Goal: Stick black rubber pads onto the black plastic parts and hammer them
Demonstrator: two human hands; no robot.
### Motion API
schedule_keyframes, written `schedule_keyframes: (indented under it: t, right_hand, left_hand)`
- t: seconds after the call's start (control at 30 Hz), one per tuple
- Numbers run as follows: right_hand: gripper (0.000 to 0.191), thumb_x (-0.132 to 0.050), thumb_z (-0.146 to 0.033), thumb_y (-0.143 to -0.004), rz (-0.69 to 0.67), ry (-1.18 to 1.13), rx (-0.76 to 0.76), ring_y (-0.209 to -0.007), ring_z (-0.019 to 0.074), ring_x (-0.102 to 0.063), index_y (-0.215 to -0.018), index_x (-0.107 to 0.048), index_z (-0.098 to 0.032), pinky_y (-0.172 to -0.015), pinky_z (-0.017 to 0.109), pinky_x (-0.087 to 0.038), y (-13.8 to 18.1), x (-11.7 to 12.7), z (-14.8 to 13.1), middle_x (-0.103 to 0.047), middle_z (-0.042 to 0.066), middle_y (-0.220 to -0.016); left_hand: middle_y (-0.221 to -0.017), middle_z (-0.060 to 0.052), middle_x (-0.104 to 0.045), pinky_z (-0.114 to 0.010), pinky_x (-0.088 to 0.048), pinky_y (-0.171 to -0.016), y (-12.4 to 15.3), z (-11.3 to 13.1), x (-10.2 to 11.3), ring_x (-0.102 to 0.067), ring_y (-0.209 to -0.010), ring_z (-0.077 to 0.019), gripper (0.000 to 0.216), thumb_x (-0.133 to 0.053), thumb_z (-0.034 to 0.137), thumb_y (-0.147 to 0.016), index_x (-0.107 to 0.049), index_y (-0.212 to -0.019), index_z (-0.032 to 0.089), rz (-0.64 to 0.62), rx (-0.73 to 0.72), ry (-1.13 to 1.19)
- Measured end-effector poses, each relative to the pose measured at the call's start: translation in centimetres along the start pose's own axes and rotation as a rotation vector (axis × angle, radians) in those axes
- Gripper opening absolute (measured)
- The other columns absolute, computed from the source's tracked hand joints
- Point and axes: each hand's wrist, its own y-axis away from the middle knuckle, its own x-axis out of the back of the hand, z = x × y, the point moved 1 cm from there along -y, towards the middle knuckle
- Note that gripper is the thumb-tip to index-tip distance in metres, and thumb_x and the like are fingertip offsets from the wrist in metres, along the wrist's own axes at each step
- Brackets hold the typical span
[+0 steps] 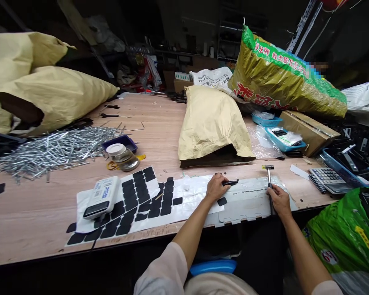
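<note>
My right hand point(279, 200) is wrapped round the handle of a small hammer point(268, 168), its head up and pointing away from me. My left hand point(215, 187) is closed on a slim black part point(230, 182), whose kind I cannot make out. Both hands are over a pale, worn board point(246, 203) at the table's front edge. Left of the board, white backing sheets point(187, 192) carry rows of black rounded pads point(153, 209). A single loose black pad point(222, 201) lies just below my left hand.
A white digital scale point(102, 196) stands on the sheets. Behind it are a lidded jar point(123, 157) and a heap of metal rods point(61, 149). An open paper sack point(215, 123) lies beyond my hands. A calculator point(330, 179) and a blue bin of black parts point(344, 168) are at right.
</note>
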Motion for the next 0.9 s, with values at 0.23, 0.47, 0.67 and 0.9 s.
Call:
schedule_keyframes:
  t: [0.23, 0.47, 0.67, 0.9]
  right_hand:
    - [0.051, -0.073, -0.052, -0.070, -0.030, -0.056, 0.027, -0.073, 0.0240, -0.071, -0.104, -0.073, -0.014, -0.072, 0.035, -0.057, -0.2, -0.4, 1.3, -0.076, 0.009, -0.083]
    - [0.049, -0.071, -0.052, -0.073, -0.030, -0.030, 0.038, -0.073, 0.0233, -0.071, -0.105, -0.072, -0.014, -0.072, 0.035, -0.057, -0.6, -0.4, 2.2, -0.075, 0.008, -0.084]
    - [0.048, -0.069, -0.051, -0.075, -0.013, 0.026, 0.075, -0.075, 0.0231, -0.070, -0.105, -0.073, -0.014, -0.074, 0.034, -0.056, -0.7, -0.6, 2.4, -0.075, 0.007, -0.083]
    - [0.046, -0.065, -0.050, -0.078, -0.009, 0.083, 0.111, -0.074, 0.0214, -0.068, -0.107, -0.073, -0.014, -0.072, 0.031, -0.055, -0.3, -0.7, 2.0, -0.074, 0.007, -0.082]
  left_hand:
    - [-0.103, -0.006, -0.066, -0.034, -0.049, -0.087, 5.5, 3.5, 2.0, -0.060, -0.099, -0.0215, 0.016, -0.061, 0.027, -0.089, -0.067, -0.103, 0.022, 0.027, -0.219, 0.112]
    - [-0.095, -0.006, -0.071, -0.032, -0.048, -0.081, 18.1, 2.2, 0.4, -0.065, -0.085, -0.0197, 0.024, -0.049, 0.036, -0.097, -0.063, -0.114, 0.026, -0.485, -0.340, 0.032]
    - [-0.112, -0.009, -0.071, -0.038, -0.050, -0.089, 18.8, -1.8, -0.9, -0.066, -0.106, -0.0301, 0.044, -0.066, 0.032, -0.080, -0.064, -0.124, 0.028, -0.658, 0.158, -0.247]
    - [-0.097, -0.003, -0.076, -0.026, -0.051, -0.074, 11.6, 6.0, 1.5, -0.069, -0.085, -0.0196, 0.044, -0.074, 0.048, -0.078, -0.073, -0.115, 0.025, -0.882, -0.124, 0.285]
